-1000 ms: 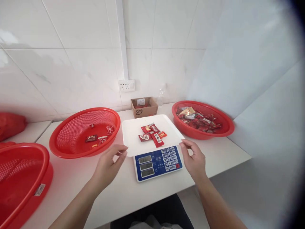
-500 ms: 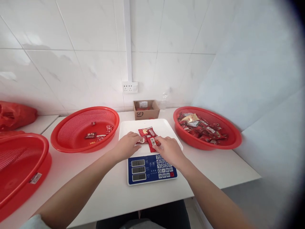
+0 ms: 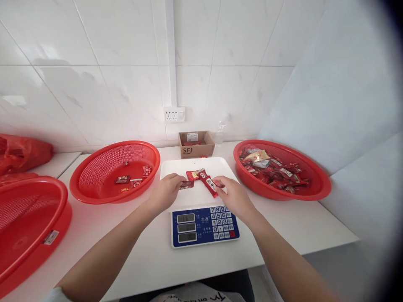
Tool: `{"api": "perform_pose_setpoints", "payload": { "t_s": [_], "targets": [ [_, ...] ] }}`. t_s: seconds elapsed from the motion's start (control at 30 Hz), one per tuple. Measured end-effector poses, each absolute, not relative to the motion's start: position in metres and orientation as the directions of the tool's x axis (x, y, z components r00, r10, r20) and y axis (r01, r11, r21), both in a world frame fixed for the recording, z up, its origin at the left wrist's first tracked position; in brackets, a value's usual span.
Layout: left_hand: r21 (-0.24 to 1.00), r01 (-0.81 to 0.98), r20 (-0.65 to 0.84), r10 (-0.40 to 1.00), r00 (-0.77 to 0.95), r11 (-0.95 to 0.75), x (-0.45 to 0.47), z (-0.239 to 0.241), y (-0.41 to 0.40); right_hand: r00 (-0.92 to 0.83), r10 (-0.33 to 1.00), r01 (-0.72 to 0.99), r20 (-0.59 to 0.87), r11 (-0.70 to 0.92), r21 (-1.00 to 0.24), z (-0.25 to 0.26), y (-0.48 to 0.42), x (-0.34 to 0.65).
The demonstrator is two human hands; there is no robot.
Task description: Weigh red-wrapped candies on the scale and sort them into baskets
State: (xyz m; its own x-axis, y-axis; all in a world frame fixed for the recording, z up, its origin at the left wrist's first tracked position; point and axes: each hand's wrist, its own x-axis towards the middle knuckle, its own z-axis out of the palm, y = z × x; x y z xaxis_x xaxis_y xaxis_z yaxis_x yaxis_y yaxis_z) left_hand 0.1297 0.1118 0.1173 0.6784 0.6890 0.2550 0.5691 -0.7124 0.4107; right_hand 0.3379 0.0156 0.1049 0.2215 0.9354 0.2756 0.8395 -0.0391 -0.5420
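Moving apart now, the left hand (image 3: 165, 191) is pinching a small packet (image 3: 188, 184) at eight o'clock on the scale pan (image 3: 195, 199); the right hand (image 3: 233, 195) is gripping a long packet (image 3: 210, 184) at four, so the two are separating.

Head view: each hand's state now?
Left hand: closed on a small red packet.
Right hand: closed on a white-labelled red packet.

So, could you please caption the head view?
Left hand and right hand hold red packets over a white electronic scale.
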Motion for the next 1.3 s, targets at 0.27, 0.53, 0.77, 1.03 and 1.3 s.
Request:
{"api": "perform_pose_setpoints", "payload": {
  "t_s": [0.27,0.53,0.77,1.03,1.3],
  "targets": [
    [0.996,0.089,-0.013,0.887,0.461,-0.032,0.122,0.118,0.095,0.222,0.919,0.799,0.326,0.020,-0.601,0.106,0.023,0.325],
    [0.997,-0.047,-0.024,0.817,0.576,0.062,0.121,0.119,0.069,0.008,0.975,0.614,0.222,0.170,-0.770,0.117,0.014,0.284],
    [0.993,0.081,0.009,0.740,0.673,-0.085,0.114,0.118,0.060,-0.023,0.960,0.691,0.280,0.217,-0.690,0.110,0.007,0.271],
    [0.900,0.257,0.162,0.816,0.555,-0.354,0.109,0.112,0.064,0.108,0.931,0.661,0.350,0.195,-0.724,0.109,0.015,0.289],
    [0.621,0.453,0.296,0.727,0.620,-0.639,0.111,0.102,0.083,-0.004,0.908,0.884,0.420,0.200,-0.423,0.093,0.024,0.313]
  ]
}}
